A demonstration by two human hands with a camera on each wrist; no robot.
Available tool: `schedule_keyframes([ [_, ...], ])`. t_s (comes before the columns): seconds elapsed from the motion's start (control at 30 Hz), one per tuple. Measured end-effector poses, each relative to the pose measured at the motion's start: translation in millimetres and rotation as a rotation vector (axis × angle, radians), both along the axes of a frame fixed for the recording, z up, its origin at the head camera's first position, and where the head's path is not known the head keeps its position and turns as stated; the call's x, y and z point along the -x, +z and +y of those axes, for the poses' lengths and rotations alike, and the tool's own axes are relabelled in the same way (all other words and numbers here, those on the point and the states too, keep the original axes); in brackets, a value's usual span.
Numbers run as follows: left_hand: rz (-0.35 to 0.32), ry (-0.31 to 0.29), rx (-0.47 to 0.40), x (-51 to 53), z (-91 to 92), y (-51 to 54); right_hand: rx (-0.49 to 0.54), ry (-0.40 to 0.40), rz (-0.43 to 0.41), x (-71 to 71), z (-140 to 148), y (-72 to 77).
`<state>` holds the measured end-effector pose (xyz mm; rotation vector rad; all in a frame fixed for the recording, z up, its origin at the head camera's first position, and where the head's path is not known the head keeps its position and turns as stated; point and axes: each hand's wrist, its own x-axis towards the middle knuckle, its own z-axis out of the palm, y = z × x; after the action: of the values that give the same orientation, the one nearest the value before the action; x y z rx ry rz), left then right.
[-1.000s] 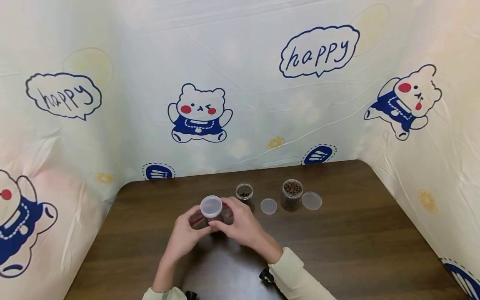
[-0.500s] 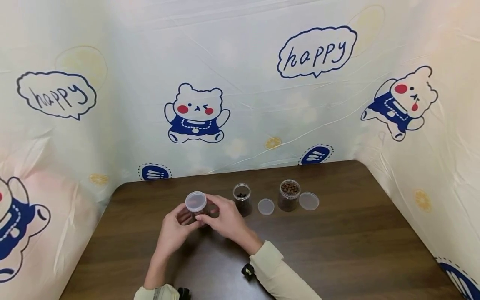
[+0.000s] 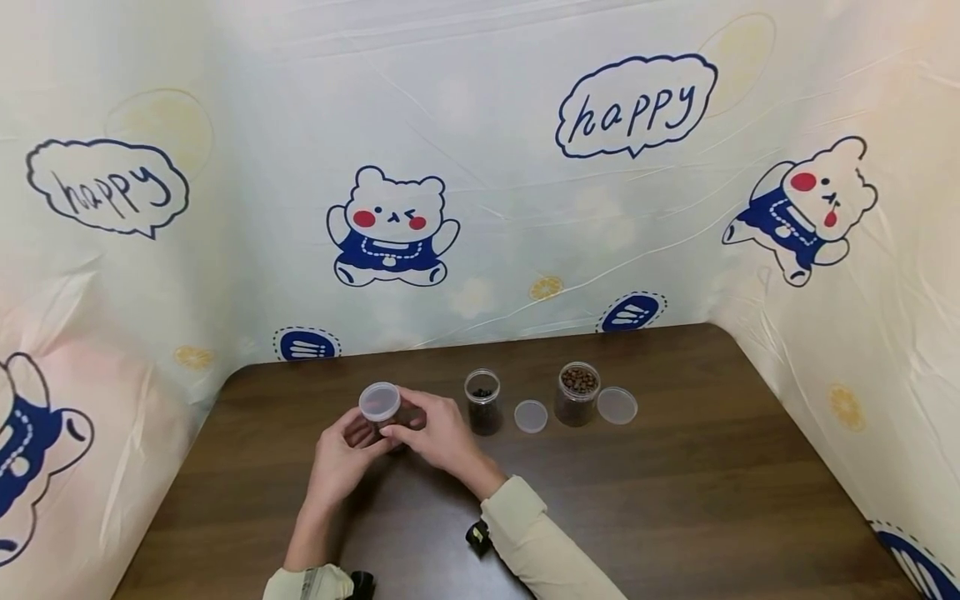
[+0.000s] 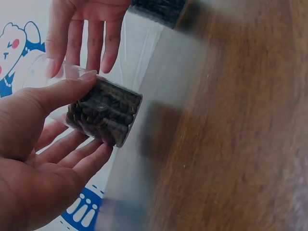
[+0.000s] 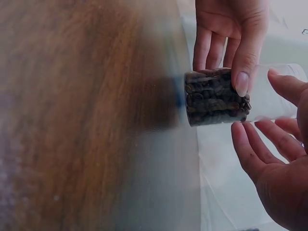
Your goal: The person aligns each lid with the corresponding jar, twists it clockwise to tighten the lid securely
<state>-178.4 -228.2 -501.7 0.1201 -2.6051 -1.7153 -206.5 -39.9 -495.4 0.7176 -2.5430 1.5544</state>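
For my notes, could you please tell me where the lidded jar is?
In the head view, the lidded jar is left of the nearest open jar, held between the left hand and the right hand.

We saw a tabletop [image 3: 675, 492] of brown, grained wood or wood-look laminate, smooth, with a soft sheen. The held jar [image 5: 263, 103] looked like clear, glossy plastic; its lid [image 3: 379, 401] was smooth, milky, translucent plastic, as were the loose lids [image 3: 617, 406]. We found the bean-like pieces [image 5: 211, 99] lumpy and faintly shiny. The backdrop [image 3: 510, 192] seemed thin, creased sheeting, slightly glossy, and the sleeves [image 3: 551, 546] matt cloth.
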Motion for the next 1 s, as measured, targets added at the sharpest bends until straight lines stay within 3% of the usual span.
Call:
schedule_keyframes([
  [0.43,0.022,-0.015,0.027,3.7,-2.6,3.6,0.003,-0.001,-0.05,7.1,-3,-1.2],
  [0.77,0.002,-0.003,0.056,4.2,-5.6,-3.1,-0.003,0.006,-0.09,9.3,-5,-4.7],
  [1.0,-0.013,-0.02,0.017,5.2,-6.0,-5.9,-0.001,0.009,-0.09,10.8,-6,-6.6],
])
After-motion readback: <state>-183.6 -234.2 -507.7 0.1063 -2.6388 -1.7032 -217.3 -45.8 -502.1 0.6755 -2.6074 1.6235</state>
